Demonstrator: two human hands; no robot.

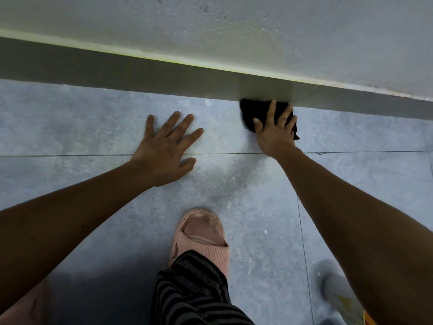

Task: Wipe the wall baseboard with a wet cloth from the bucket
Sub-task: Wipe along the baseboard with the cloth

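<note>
A grey baseboard runs along the foot of the pale wall, slanting from upper left to right. A black cloth lies against its lower edge, where it meets the floor. My right hand presses flat on the cloth with fingers spread over it. My left hand rests palm-down on the floor tile to the left, fingers apart, holding nothing. The bucket is not in view.
The floor is grey-blue tile with thin grout lines. My foot in a pink slipper and a striped trouser leg stand below the hands. A pale blurred object sits at the bottom right, partly behind my right forearm.
</note>
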